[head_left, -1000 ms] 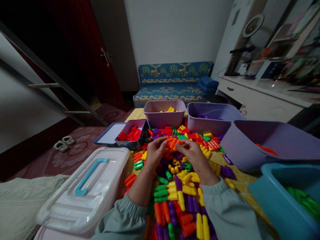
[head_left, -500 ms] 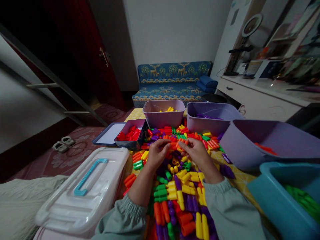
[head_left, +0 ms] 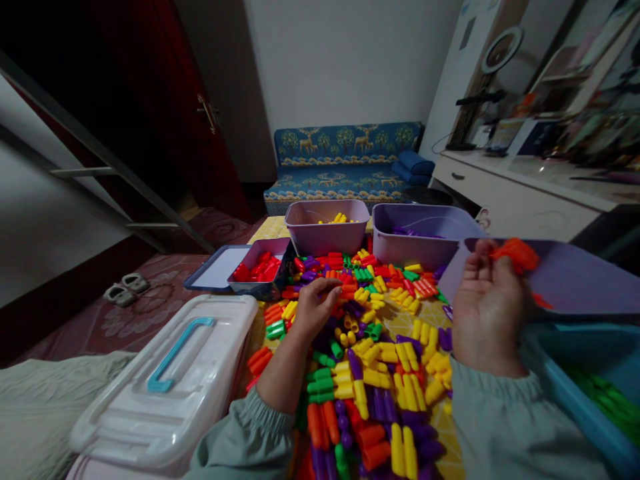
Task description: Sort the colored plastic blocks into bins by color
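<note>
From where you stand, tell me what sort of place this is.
Most likely a room in a home: there is a patterned blue sofa, a dark red door with a handle, and a pair of shoes.

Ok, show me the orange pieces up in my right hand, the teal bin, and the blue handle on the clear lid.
Orange pieces (head_left: 520, 255), head view: middle of the bunch.
Teal bin (head_left: 585, 343), head view: its inner wall.
Blue handle (head_left: 171, 352), head view: its long bar.
</note>
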Available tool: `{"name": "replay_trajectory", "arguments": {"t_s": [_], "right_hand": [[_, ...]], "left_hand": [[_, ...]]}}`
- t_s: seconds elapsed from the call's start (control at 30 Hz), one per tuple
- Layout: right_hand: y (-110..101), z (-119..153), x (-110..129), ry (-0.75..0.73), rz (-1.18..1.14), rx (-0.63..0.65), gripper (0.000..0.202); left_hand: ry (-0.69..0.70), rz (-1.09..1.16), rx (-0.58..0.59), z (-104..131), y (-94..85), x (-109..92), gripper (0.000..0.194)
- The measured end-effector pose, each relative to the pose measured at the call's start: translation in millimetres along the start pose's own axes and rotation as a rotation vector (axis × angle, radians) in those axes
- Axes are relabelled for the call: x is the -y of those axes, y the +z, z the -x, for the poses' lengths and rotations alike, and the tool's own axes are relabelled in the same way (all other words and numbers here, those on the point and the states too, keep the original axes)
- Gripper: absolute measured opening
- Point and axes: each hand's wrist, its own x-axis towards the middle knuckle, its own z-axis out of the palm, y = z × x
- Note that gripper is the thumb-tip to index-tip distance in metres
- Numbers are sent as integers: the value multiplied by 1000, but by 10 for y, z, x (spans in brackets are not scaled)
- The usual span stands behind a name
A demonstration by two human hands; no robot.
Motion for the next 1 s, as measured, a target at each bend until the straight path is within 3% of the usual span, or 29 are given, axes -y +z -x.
{"name": "replay_trajectory", "arguments": {"t_s": [0.17,0.27,0.33,0.47,0.57,0.73,0.9,1.0], "right_hand": [[-18,-52,36,58,-37,-100,10],[11,30,-24,180,29,-16,14],[27,144,-124,295,185,157,19],[20,484,-419,511,642,727,32],[-15,725,-610,428,832,965,29],[-70,851,-719,420,855,1010,23],[-71,822,-663,614,791,999,28],[-54,819,-612,697,798,1051,18]], "left_hand": [[-5,11,2,1,-3,-5,19],[6,14,0,1,-3,2,19],[14,22,4,1,-2,11,20],[25,46,15,2,-1,28,22],[30,56,24,3,-3,26,23],[2,91,33,-2,-11,5,23],[47,43,65,2,-11,14,18],[41,37,55,7,-8,24,18]]}}
